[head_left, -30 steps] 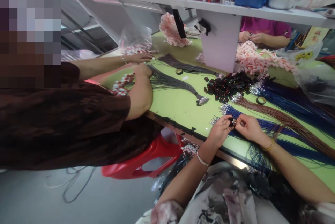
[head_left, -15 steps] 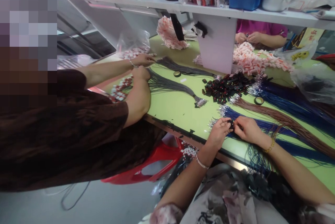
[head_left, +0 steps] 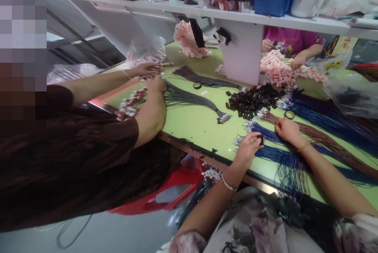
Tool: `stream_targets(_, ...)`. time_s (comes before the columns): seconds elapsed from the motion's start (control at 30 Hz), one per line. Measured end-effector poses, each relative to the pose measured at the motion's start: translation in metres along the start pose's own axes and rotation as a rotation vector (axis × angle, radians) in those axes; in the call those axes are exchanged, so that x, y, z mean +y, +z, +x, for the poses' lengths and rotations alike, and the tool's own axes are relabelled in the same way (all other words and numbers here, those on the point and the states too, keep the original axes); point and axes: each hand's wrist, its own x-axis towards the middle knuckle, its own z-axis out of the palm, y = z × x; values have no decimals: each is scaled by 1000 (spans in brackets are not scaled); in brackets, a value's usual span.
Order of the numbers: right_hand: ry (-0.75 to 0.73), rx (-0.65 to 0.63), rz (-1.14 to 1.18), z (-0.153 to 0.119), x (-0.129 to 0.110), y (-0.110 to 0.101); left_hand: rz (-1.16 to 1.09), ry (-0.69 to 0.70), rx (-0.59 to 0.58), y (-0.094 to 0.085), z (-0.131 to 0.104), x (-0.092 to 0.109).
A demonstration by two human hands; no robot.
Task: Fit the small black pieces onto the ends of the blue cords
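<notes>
My left hand [head_left: 249,149] is pinching a small flat black square piece [head_left: 260,139] between thumb and fingertips, just above the blue cords [head_left: 270,157] with silvery ends. Over the brown cord bundle [head_left: 314,138] is my right hand [head_left: 288,131], its fingers drawn together in a pinch; whatever lies between them is too small or hidden to make out. Farther in, a heap of black pieces with red marks [head_left: 251,100] lies beside the cords' metal ends. Loose dark cords [head_left: 291,176] hang over the table edge below my hands.
At left, a co-worker's hands [head_left: 155,83] are at a grey cord bundle [head_left: 195,97]. Another person [head_left: 291,42] sits across, behind pink-and-white pieces [head_left: 276,67]. Tape rolls [head_left: 289,115] lie on the green table. A shelf [head_left: 183,8] crosses above; a red stool [head_left: 165,190] stands below.
My right hand has moved away from the black piece, up and to the right over the brown cords. My left hand still holds the piece. The co-worker's far hand has shifted left.
</notes>
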Motion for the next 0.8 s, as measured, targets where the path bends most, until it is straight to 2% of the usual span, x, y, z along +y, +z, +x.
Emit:
stream_targets(0.07, -19, -30, -70, 5, 1, 3, -10, -9, -12, 0, 2, -1)
stream_targets(0.17, -53, -47, -46, 9, 3, 7, -22, -21, -21, -2, 4, -3)
stream_targets(0.27, -61, -90, 172, 20, 12, 7, -20, -24, -25, -4, 4, -3)
stream_targets(0.4, -118, -267, 540, 37, 27, 1, -29, -25, -26, -4, 4, -3)
stream_targets(0.53, -79, -404, 724, 46, 24, -11, -31, -17, -23, -3, 3, -4)
stream_targets(0.6, -71, -417, 714, 48, 16, -15, -32, -14, -26, -3, 2, -4)
stream_targets(0.73, -273, -326, 499, 58, -2, -16, -29, -15, -21, -4, 2, -4)
stream_targets(0.8, -277, -275, 348, 65, -4, -18, -28, -14, -18, -4, 2, -4)
